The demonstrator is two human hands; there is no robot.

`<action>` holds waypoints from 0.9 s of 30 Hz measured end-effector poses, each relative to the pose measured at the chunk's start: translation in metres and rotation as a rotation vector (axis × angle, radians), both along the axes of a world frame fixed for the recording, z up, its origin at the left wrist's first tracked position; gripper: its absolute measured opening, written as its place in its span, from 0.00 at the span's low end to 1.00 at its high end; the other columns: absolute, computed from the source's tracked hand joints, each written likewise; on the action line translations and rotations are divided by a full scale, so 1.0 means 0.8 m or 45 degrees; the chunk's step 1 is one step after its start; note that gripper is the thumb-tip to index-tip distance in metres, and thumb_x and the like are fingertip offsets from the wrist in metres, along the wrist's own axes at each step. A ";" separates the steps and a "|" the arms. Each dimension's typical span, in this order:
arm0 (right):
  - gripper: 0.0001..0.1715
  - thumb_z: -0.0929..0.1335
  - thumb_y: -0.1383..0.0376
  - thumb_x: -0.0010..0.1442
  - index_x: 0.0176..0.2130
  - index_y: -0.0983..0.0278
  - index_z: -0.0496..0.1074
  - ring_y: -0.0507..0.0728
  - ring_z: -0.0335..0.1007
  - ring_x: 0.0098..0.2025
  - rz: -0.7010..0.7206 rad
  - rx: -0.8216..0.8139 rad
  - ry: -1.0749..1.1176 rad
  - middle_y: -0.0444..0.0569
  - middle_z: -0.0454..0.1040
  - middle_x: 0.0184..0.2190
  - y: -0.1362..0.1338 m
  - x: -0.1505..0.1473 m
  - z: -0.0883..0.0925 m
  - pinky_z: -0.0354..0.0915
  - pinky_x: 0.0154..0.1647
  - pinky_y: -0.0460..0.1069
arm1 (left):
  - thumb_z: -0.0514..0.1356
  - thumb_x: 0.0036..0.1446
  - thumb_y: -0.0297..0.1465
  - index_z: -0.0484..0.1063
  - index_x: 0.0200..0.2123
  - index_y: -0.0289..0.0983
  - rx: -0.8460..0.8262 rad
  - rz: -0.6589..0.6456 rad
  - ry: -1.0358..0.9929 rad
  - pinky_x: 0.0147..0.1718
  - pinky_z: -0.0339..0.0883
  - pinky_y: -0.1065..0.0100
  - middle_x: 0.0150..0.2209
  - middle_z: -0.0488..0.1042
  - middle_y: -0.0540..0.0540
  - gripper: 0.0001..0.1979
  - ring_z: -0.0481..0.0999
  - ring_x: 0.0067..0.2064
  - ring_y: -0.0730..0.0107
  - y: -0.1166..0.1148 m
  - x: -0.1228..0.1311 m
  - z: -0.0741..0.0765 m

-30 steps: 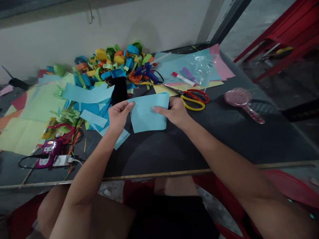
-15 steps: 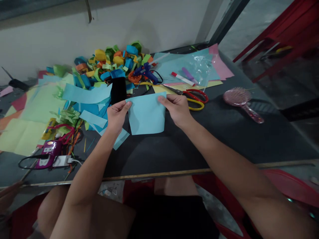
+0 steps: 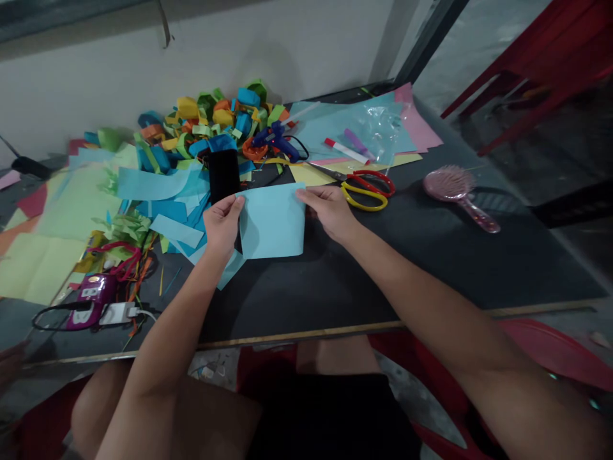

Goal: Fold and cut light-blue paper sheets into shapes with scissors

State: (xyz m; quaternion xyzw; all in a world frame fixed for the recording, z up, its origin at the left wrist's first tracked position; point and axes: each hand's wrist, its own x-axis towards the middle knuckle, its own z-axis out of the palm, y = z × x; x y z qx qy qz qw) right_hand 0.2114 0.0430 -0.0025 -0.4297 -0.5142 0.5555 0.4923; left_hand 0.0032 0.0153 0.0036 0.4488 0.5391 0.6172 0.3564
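Observation:
Between my two hands is a light blue sheet of paper [image 3: 272, 223], held up above the dark table and bending along its right side. My left hand [image 3: 221, 223] pinches its upper left corner between thumb and fingers. At the upper right corner, my right hand [image 3: 330, 209] grips it the same way. Just beyond my right hand lie scissors [image 3: 366, 190] with red and yellow handles. A black phone-like slab [image 3: 224, 176] rests behind my left hand, beside light blue paper strips [image 3: 177, 230].
A heap of coloured paper loops [image 3: 201, 124] lies against the wall, with a blue glue gun [image 3: 275, 139] beside it. Markers [image 3: 347, 151] rest on paper sheets. A pink hairbrush [image 3: 450, 185] is at right. Left stand a purple power strip [image 3: 93, 297] and cables.
The light blue paper and my right hand have shifted slightly left. My right fingertips now sit nearer the corner's edge. The whole view has moved a little.

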 end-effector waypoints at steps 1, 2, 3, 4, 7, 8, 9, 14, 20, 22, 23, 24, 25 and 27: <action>0.24 0.76 0.44 0.43 0.21 0.61 0.73 0.51 0.64 0.23 0.049 -0.034 0.002 0.42 0.68 0.19 0.001 0.000 0.000 0.64 0.24 0.49 | 0.69 0.48 0.42 0.78 0.27 0.38 0.012 0.020 0.018 0.24 0.60 0.72 0.23 0.70 0.51 0.13 0.64 0.25 0.76 0.001 -0.001 -0.002; 0.25 0.76 0.44 0.41 0.22 0.62 0.75 0.51 0.65 0.23 0.081 -0.059 -0.003 0.43 0.70 0.20 0.003 0.000 -0.001 0.65 0.25 0.49 | 0.68 0.49 0.41 0.78 0.28 0.38 0.020 0.039 0.044 0.25 0.61 0.72 0.24 0.71 0.51 0.12 0.66 0.26 0.75 0.002 -0.001 -0.004; 0.25 0.77 0.44 0.40 0.23 0.62 0.76 0.51 0.67 0.24 0.091 -0.078 -0.009 0.44 0.72 0.21 0.005 -0.001 -0.003 0.66 0.26 0.49 | 0.67 0.51 0.41 0.78 0.29 0.37 0.024 0.058 0.080 0.26 0.62 0.71 0.25 0.73 0.50 0.12 0.67 0.27 0.75 0.002 -0.002 -0.006; 0.26 0.77 0.44 0.38 0.24 0.62 0.77 0.51 0.67 0.24 0.085 -0.093 -0.013 0.44 0.73 0.21 0.007 -0.001 -0.005 0.68 0.26 0.49 | 0.66 0.52 0.40 0.79 0.30 0.37 0.024 0.077 0.125 0.27 0.63 0.71 0.26 0.74 0.50 0.11 0.69 0.28 0.74 0.003 -0.003 -0.007; 0.26 0.78 0.45 0.37 0.25 0.63 0.77 0.51 0.69 0.24 0.075 -0.158 0.000 0.44 0.75 0.22 0.013 -0.002 -0.012 0.70 0.28 0.49 | 0.63 0.56 0.38 0.79 0.34 0.37 0.052 0.160 0.310 0.32 0.65 0.70 0.29 0.77 0.48 0.10 0.73 0.31 0.71 0.005 -0.007 -0.012; 0.25 0.78 0.45 0.37 0.25 0.63 0.77 0.51 0.70 0.24 0.093 -0.179 0.000 0.44 0.75 0.23 0.014 -0.002 -0.013 0.71 0.29 0.49 | 0.62 0.57 0.38 0.79 0.35 0.37 0.070 0.189 0.386 0.32 0.66 0.69 0.29 0.77 0.48 0.11 0.74 0.32 0.71 0.006 -0.009 -0.012; 0.25 0.78 0.46 0.38 0.25 0.63 0.78 0.51 0.71 0.25 0.118 -0.193 -0.007 0.45 0.76 0.23 0.014 -0.002 -0.014 0.72 0.29 0.49 | 0.62 0.58 0.38 0.79 0.35 0.37 0.089 0.214 0.460 0.33 0.66 0.69 0.29 0.77 0.48 0.11 0.74 0.32 0.70 0.006 -0.012 -0.013; 0.21 0.79 0.49 0.39 0.24 0.63 0.78 0.51 0.71 0.26 0.168 -0.155 -0.054 0.45 0.76 0.23 0.009 0.002 -0.010 0.72 0.33 0.50 | 0.61 0.59 0.38 0.79 0.36 0.38 0.109 0.251 0.578 0.34 0.67 0.69 0.31 0.79 0.47 0.11 0.76 0.34 0.68 0.010 -0.020 -0.016; 0.22 0.79 0.51 0.37 0.25 0.65 0.78 0.51 0.68 0.26 0.204 -0.098 -0.256 0.45 0.75 0.21 0.009 0.002 -0.009 0.67 0.33 0.50 | 0.60 0.59 0.36 0.78 0.35 0.37 0.098 0.279 0.620 0.32 0.66 0.69 0.30 0.78 0.47 0.10 0.75 0.33 0.69 0.006 -0.015 -0.011; 0.20 0.79 0.52 0.39 0.24 0.65 0.77 0.51 0.66 0.25 0.149 -0.081 -0.304 0.45 0.74 0.20 0.011 0.001 -0.010 0.66 0.33 0.50 | 0.60 0.59 0.35 0.78 0.35 0.37 0.105 0.289 0.645 0.32 0.66 0.69 0.29 0.78 0.47 0.09 0.75 0.32 0.70 0.006 -0.015 -0.007; 0.20 0.79 0.52 0.40 0.23 0.65 0.77 0.50 0.66 0.25 0.133 -0.087 -0.283 0.45 0.74 0.20 0.011 0.000 -0.010 0.66 0.33 0.50 | 0.60 0.59 0.35 0.78 0.35 0.37 0.102 0.298 0.649 0.31 0.65 0.69 0.29 0.77 0.47 0.09 0.74 0.32 0.70 0.006 -0.016 -0.006; 0.19 0.78 0.53 0.41 0.24 0.65 0.77 0.50 0.67 0.26 0.132 -0.102 -0.235 0.45 0.74 0.21 0.011 0.000 -0.010 0.66 0.34 0.50 | 0.60 0.60 0.34 0.78 0.34 0.37 0.097 0.304 0.649 0.31 0.65 0.69 0.29 0.77 0.48 0.09 0.74 0.32 0.70 0.007 -0.017 -0.006; 0.18 0.78 0.53 0.42 0.25 0.64 0.77 0.51 0.68 0.27 0.150 -0.124 -0.172 0.45 0.75 0.23 0.011 0.000 -0.009 0.67 0.35 0.50 | 0.60 0.60 0.34 0.77 0.34 0.37 0.093 0.309 0.639 0.31 0.65 0.69 0.29 0.77 0.48 0.08 0.74 0.32 0.70 0.008 -0.019 -0.006; 0.17 0.78 0.55 0.43 0.29 0.64 0.78 0.51 0.71 0.30 0.233 -0.176 -0.058 0.46 0.78 0.27 0.011 0.000 -0.007 0.69 0.39 0.50 | 0.59 0.60 0.34 0.77 0.34 0.37 0.100 0.313 0.588 0.32 0.65 0.70 0.29 0.77 0.48 0.08 0.74 0.33 0.70 0.012 -0.023 -0.007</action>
